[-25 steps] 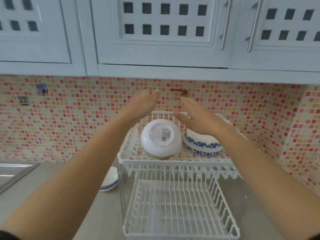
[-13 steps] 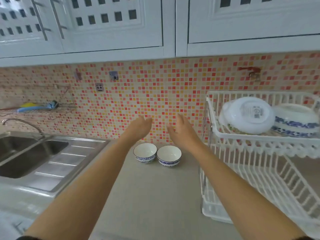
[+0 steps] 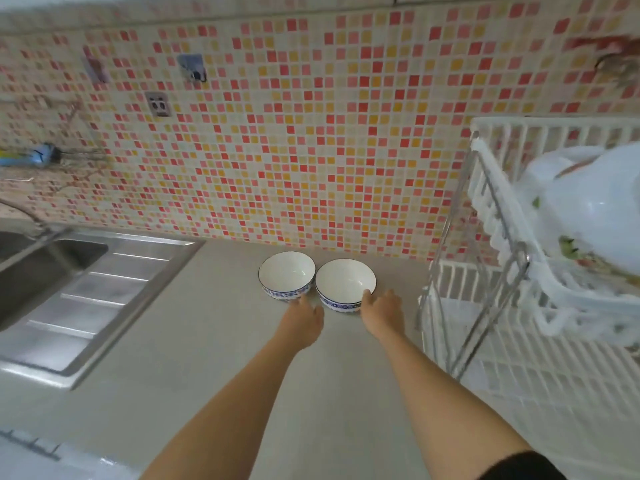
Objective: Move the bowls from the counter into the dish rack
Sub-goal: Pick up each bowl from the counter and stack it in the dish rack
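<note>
Head view: two bowls sit side by side, far on the table [image 3: 214,341]. The left hand [image 3: 304,320] nears the left bowl [image 3: 286,276], the right hand [image 3: 382,311] touches the right bowl [image 3: 345,284]; finger spread cannot be told. Next: grip each and lift to the dish rack [image 3: 512,244] on the right

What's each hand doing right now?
Left hand: open, at the left bowl, holding nothing.
Right hand: open, touching the right bowl.

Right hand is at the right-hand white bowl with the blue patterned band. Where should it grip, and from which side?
Probably the near rim of the right-hand white bowl with the blue patterned band, from the person's side. It sits upright and open, so the right hand can pinch thumb inside, fingers outside. The left-hand bowl crowds its left side.
</note>
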Tool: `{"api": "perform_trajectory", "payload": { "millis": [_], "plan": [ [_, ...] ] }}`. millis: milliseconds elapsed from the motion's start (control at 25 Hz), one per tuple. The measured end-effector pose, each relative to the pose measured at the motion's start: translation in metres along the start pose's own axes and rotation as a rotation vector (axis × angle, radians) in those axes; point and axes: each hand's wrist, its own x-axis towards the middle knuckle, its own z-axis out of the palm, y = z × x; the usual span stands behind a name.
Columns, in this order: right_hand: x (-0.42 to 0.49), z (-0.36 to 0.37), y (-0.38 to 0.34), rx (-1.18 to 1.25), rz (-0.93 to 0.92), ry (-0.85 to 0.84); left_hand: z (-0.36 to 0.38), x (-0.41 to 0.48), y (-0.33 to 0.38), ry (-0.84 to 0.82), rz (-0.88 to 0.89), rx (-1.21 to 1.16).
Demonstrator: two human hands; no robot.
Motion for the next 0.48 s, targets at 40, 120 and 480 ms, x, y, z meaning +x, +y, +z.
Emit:
{"api": "perform_trajectory", "payload": {
  "millis": [40,120,480],
  "plan": [
    [0.014,0.009,0.002,0.015,0.045,-0.002,0.007,0.018,-0.003,-0.011,-0.007,-0.014],
    [0.038,0.025,0.006,0.029,0.100,-0.003,0.022,0.051,-0.008,-0.024,-0.016,-0.054],
    [0.099,0.074,0.019,0.079,0.223,-0.095,0.067,0.118,-0.013,-0.069,-0.131,-0.186]
  ]
}}
